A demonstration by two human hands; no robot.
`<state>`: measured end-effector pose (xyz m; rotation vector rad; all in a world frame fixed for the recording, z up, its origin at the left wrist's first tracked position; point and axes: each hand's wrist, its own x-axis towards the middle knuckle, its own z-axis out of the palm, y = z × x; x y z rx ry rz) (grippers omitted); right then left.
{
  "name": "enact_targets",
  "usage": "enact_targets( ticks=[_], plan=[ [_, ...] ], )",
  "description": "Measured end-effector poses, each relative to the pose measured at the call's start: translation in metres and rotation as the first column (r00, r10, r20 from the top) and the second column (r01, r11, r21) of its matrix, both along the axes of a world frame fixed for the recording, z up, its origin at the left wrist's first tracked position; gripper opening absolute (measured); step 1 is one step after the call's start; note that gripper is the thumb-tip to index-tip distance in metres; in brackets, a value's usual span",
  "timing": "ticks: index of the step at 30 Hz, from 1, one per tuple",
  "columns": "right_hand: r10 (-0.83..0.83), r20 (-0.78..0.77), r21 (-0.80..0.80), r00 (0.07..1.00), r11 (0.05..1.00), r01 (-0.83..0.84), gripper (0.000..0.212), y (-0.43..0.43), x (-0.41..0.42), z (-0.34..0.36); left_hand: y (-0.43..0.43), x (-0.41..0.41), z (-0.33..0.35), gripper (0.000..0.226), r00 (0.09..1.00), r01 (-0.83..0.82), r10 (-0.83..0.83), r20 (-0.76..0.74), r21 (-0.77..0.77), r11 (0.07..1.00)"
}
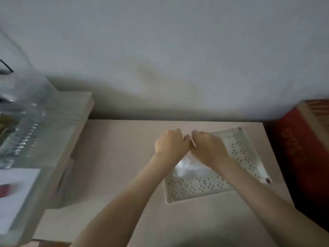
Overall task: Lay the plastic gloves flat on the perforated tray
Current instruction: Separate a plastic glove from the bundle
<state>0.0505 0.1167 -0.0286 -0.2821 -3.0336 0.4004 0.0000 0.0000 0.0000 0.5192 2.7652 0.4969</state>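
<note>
A white perforated tray (pixel 199 188) sits on the beige table, turned at an angle, right of centre. Clear plastic gloves (pixel 188 167) lie crumpled on it, showing between my forearms. My left hand (pixel 170 142) and my right hand (pixel 207 146) meet side by side over the tray's far left corner, fingers curled downward, thumbs touching. Both seem to pinch the far edge of the thin plastic, though the blur hides the grip itself.
The beige table (pixel 115 157) ends at a grey wall behind. A raised shelf at left carries a clear plastic container (pixel 23 118) and a white card (pixel 16 193). A red box (pixel 299 145) stands off the table's right edge.
</note>
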Motion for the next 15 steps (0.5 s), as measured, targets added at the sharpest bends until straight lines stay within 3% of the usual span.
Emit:
enact_targets(
  ticks=[3, 6, 10, 15],
  plan=[
    [0.088, -0.064, 0.019, 0.994, 0.996, -0.087, 0.026, 0.007, 0.005, -0.037, 0.006, 0.001, -0.032, 0.050, 1.000, 0.000, -0.001, -0.023, -0.029, 1.000],
    [0.166, -0.068, 0.011, 0.984, 0.986, -0.166, 0.044, 0.007, 0.014, -0.058, 0.009, 0.008, -0.053, 0.044, 0.997, 0.025, -0.026, -0.068, -0.010, 1.000],
    [0.113, -0.091, -0.055, 0.989, 0.991, -0.118, 0.020, 0.010, 0.013, -0.065, 0.012, 0.005, -0.064, 0.030, 0.998, 0.012, -0.011, -0.060, 0.026, 1.000],
    [0.103, -0.130, -0.055, 0.986, 0.992, -0.111, 0.021, 0.009, 0.010, -0.073, 0.013, 0.007, -0.072, 0.028, 0.999, 0.029, -0.028, -0.025, 0.003, 1.000]
  ],
)
